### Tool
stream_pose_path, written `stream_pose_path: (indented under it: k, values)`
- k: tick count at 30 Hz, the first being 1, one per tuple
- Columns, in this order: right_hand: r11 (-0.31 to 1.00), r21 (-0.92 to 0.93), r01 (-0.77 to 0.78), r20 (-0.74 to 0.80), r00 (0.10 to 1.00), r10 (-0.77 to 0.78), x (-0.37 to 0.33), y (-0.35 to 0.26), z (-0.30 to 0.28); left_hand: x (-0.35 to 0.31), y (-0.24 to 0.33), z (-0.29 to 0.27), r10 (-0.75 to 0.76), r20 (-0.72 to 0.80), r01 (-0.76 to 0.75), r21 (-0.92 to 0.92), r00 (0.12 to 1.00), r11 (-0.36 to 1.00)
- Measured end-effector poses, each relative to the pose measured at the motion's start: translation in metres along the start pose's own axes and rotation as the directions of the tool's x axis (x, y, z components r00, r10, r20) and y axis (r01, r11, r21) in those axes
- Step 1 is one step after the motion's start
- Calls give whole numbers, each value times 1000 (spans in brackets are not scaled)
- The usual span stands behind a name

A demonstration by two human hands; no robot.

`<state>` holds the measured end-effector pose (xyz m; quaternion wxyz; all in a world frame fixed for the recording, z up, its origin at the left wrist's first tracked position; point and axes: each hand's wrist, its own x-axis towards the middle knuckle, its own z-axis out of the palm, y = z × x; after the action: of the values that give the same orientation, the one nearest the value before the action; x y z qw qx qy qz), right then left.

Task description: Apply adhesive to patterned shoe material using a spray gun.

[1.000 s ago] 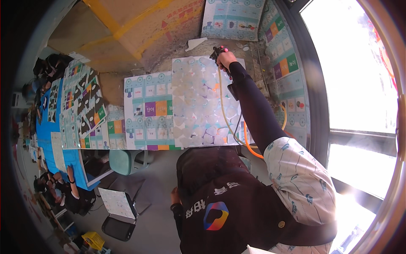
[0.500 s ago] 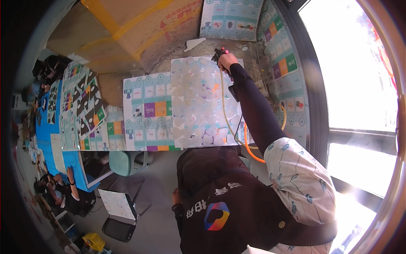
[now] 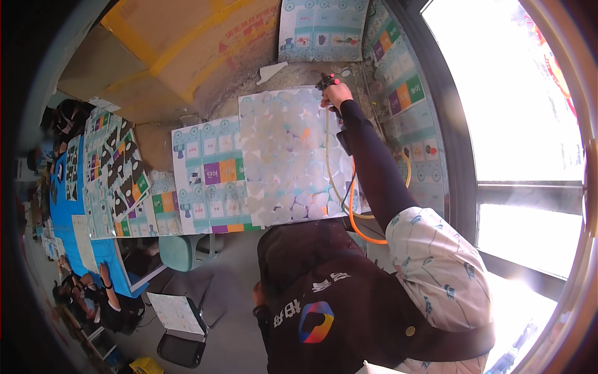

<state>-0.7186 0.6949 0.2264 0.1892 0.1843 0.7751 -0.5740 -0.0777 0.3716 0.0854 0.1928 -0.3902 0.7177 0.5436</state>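
Observation:
My right hand (image 3: 338, 95) is closed around a small dark spray gun (image 3: 326, 81) with pink-red knobs. It is held over the far right corner of a pale sheet (image 3: 274, 131) covered with rounded, overlapping whitish shapes. From the gun a yellowish hose (image 3: 328, 146) runs down across the sheet's right side, near an orange hose (image 3: 367, 238). Low beside my dark apron hangs my left hand (image 3: 258, 293), away from the table; its fingers are mostly hidden. Left of the pale sheet lies a printed teal-and-white sheet (image 3: 205, 149) with coloured blocks.
Large taped cardboard (image 3: 205, 50) stands behind the table. Printed boards (image 3: 321, 31) lean at the back and along the window side. More printed sheets (image 3: 128, 174) lie at left. A chair (image 3: 179, 349) stands below, and people sit at a blue table (image 3: 68, 212).
My head view has shifted, so the table and boards appear further left. My right hand and the spray gun have moved slightly right relative to the pale sheet. My left hand stays low.

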Motion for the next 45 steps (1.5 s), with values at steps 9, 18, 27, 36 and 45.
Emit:
stream_pose_path:
  k: [9,18,27,36,45]
  values:
    - [999,9,40,14,999,-40,-1,9,-3,6,-10,-2,-29,-1,29,148,1000,989]
    - [997,-81,20,-7,1000,-20,0,9,-6,2,18,0,-56,-49,63,151,997,986]
    - [984,-170,-55,68,995,68,-4,6,-15,15,-30,1,63,27,-67,196,998,978]
    - [988,146,-54,-101,992,69,-5,13,-53,5,12,6,-124,-33,127,84,992,988]
    - [999,48,-18,-100,995,23,12,21,-49,-8,38,3,-83,15,83,-6,996,997]
